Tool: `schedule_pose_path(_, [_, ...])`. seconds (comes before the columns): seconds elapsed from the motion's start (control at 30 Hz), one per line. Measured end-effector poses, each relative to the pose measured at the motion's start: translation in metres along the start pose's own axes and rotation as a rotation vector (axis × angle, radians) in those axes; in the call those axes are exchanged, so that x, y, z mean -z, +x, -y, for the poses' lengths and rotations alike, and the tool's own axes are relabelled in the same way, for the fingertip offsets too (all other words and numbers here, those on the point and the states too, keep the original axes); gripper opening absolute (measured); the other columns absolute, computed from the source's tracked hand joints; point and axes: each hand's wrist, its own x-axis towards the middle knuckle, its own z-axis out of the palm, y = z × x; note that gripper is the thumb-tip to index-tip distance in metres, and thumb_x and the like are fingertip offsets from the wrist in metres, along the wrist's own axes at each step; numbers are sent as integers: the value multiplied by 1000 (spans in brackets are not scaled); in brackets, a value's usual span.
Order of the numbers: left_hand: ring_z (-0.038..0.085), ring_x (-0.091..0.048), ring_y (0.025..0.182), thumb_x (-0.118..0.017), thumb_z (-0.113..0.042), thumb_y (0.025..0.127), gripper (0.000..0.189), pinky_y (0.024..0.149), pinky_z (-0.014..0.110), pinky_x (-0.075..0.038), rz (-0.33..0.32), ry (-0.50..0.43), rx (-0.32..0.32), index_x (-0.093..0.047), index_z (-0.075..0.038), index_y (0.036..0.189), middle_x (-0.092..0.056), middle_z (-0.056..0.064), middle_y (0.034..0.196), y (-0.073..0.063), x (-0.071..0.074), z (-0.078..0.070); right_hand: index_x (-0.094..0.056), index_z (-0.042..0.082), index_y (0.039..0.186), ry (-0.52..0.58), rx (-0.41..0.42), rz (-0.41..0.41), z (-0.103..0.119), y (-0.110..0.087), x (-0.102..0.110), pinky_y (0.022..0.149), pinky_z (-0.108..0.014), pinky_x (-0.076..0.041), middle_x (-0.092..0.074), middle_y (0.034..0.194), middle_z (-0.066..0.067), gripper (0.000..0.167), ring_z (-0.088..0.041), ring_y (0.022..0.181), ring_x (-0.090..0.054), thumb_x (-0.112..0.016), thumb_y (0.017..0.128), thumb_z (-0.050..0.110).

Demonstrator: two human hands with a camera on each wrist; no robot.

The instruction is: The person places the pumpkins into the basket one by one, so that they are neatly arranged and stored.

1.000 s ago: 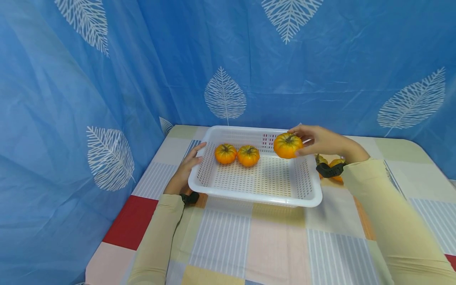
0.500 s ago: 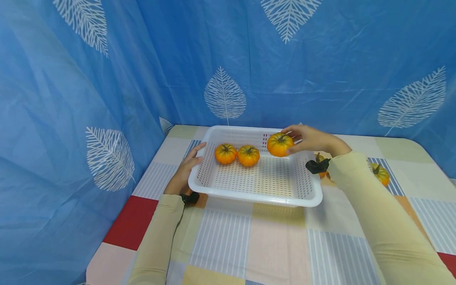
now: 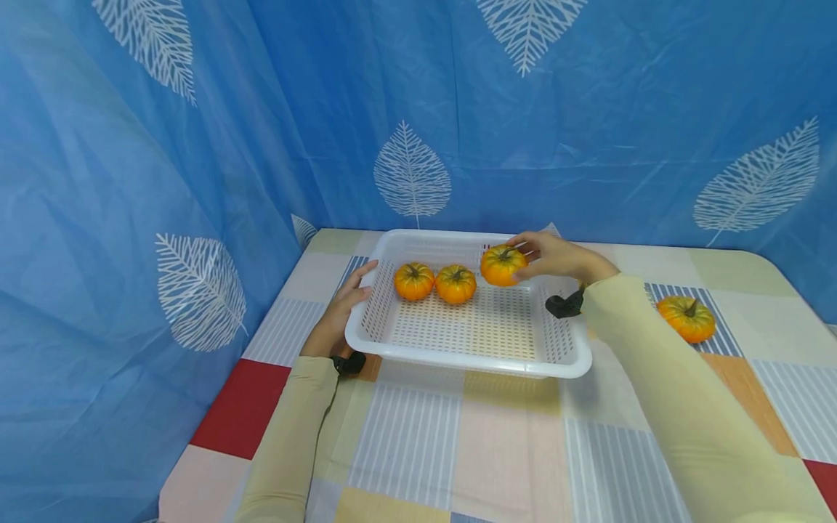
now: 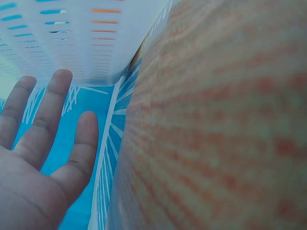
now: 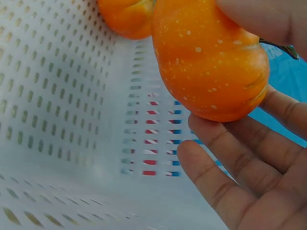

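Between its thumb and fingers, my right hand (image 3: 552,258) holds a small orange pumpkin (image 3: 502,266) over the back right of a white plastic basket (image 3: 458,357). The right wrist view shows the held pumpkin (image 5: 211,62) close up, above the slotted basket wall. Inside the basket two similar pumpkins sit side by side, a left one (image 3: 413,282) and a right one (image 3: 455,285). My left hand (image 3: 340,309) is at the basket's left end, fingers extended near its rim. In the left wrist view those fingers (image 4: 43,120) look loosely straight beside the basket's wall.
Another pumpkin (image 3: 686,318) lies on the checked tablecloth (image 3: 510,457) to the right, beyond my right sleeve (image 3: 680,392). A blue curtain with white leaf prints (image 3: 556,145) hangs behind and to the left of the table.
My right hand has carried its pumpkin leftward over the basket, nearer the two inside. As the arm shifted, the pumpkin on the right of the table came into view. The left hand stayed put.
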Motion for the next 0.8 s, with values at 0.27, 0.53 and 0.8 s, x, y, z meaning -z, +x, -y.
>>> schedule_pose_path(0.27, [43,-45,138,-41,-20,106,73,93,35,-60,-11,4,13,-14,-12,173,-15,20,178,1,0,1,-40,-7,159,28,-52,-9,-2,11,-9,118,-66,-39,-40,159,-37,74,-52,144,-43,-76,97,10])
schedule_pose_path(0.53, [40,-48,133,-39,-16,105,73,92,33,-60,24,-9,-12,-11,-7,172,-13,25,177,1,2,1,-40,-7,159,-4,-102,16,0,17,-14,123,-66,-32,-37,162,-36,76,-53,150,-36,-78,95,10])
schedule_pose_path(0.8, [49,-42,140,-39,-19,107,71,99,45,-59,-14,29,30,-13,-14,173,-15,19,178,1,0,0,-44,-8,154,-63,-152,26,0,21,-19,122,-67,-33,-42,157,-36,73,-52,143,-43,-80,94,13])
